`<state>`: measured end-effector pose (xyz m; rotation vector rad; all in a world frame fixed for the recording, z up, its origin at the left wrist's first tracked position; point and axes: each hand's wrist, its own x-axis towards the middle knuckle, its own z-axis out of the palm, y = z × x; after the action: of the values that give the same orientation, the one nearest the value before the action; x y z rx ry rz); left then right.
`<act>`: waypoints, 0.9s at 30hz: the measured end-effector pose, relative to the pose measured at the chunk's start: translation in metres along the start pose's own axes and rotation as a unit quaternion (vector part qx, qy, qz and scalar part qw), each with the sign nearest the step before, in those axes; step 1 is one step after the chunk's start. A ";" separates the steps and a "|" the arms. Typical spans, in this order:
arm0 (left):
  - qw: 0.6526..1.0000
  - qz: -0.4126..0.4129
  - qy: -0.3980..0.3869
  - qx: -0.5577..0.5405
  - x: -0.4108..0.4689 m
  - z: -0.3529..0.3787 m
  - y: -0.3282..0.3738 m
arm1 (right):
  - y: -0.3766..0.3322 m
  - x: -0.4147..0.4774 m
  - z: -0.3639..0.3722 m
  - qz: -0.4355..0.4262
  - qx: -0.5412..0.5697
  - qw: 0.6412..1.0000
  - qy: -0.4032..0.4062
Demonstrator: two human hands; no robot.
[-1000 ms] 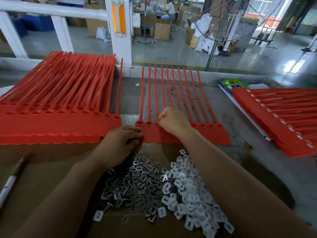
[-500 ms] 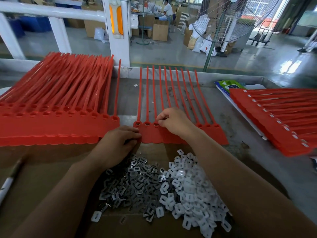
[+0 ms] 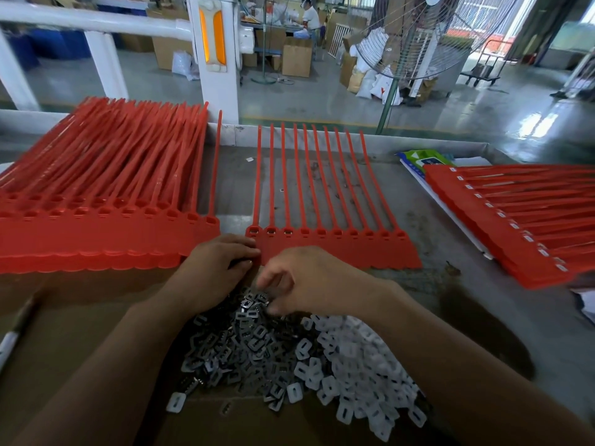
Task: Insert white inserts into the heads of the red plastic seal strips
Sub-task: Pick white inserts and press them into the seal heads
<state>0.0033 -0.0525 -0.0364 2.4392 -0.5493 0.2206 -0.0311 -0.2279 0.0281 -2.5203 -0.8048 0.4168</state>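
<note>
Left hand point(image 3: 219, 268) is down at the near-left corner of the row of red seal strips point(image 3: 338, 249), fingers curled in and gripping that edge, just below the first head. Right hand point(image 3: 309, 281) hovers over the heap in front, thumb out, fingers hooked downward with their tips buried among the grey metal clips point(image 3: 238, 346); whether it has one pinched, you can't tell from this angle. That row lies flat mid-table, heads toward the person, tails fanning away to the far rim, and the three leftmost heads show a pale piece in their slots while the others look bare red. Just right of the grey clips and touching them sits the pile of white inserts point(image 3: 360, 358), both heaps on a brown cardboard sheet point(image 3: 64, 317). Off to the left, a thick stack of red strips point(image 3: 96, 233), close beside the working row but apart from it. Over on the right, well clear, a second red stack point(image 3: 515, 220) with white showing in its heads. A pen point(image 3: 13, 336) lies at the left edge, and grey table point(image 3: 450, 300) shows between.
</note>
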 end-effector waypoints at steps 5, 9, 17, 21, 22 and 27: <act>1.000 -0.002 0.008 -0.004 0.000 0.001 0.000 | 0.000 -0.009 0.006 0.007 -0.045 0.999 -0.019; 1.000 0.000 0.005 0.003 0.000 0.001 -0.001 | 0.002 -0.011 0.007 0.023 -0.027 0.999 -0.022; 1.000 0.004 0.007 0.007 0.001 0.002 -0.003 | 0.007 -0.013 0.011 0.033 0.037 0.999 0.019; 1.000 0.003 0.010 0.007 0.001 0.002 -0.003 | 0.009 -0.013 0.011 0.035 0.051 0.997 0.040; 1.000 0.004 0.010 0.007 0.001 0.003 -0.003 | 0.009 -0.013 0.010 0.037 0.057 0.997 0.045; 1.000 0.003 0.010 0.002 0.002 0.003 -0.002 | 0.008 -0.015 0.007 0.042 0.082 0.995 0.049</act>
<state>0.0061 -0.0533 -0.0393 2.4374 -0.5483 0.2482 -0.0420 -0.2402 0.0199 -2.4077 -0.6033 0.3675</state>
